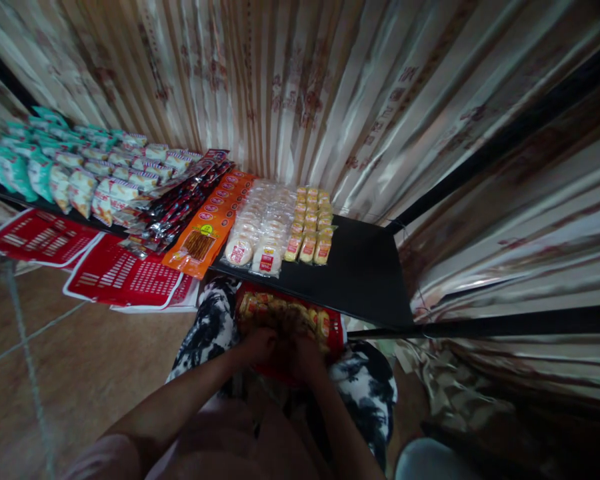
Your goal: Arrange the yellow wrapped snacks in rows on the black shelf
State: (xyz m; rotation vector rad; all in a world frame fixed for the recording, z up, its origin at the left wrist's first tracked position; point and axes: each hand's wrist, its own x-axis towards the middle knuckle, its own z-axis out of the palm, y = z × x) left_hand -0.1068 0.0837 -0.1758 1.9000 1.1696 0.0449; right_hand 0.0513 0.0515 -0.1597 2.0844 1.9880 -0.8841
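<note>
Low in front of me, between my knees, lies a red bag (336, 328) with several yellow-wrapped snack packs (323, 323) in it. My left hand (261, 344) reaches into its left side, fingers curled. Beside it, my right hand (306, 359) is bent inward over the same bag, also curled. A dark brown, blurred patch lies between the hands, and what they hold there is too dim to make out. Just above, on a black shelf (365, 267), stand rows of yellow-wrapped snacks (311, 223) and clear-wrapped round white crackers (266, 223).
Left along the shelf are an orange snack packet (207, 223), dark red packets (183, 200), white snack bags (125, 170) and green bags (17, 163). Red printed bags (125, 273) lie below its front edge. A patterned curtain (290, 87) hangs behind. Black poles (490, 140) stand at right.
</note>
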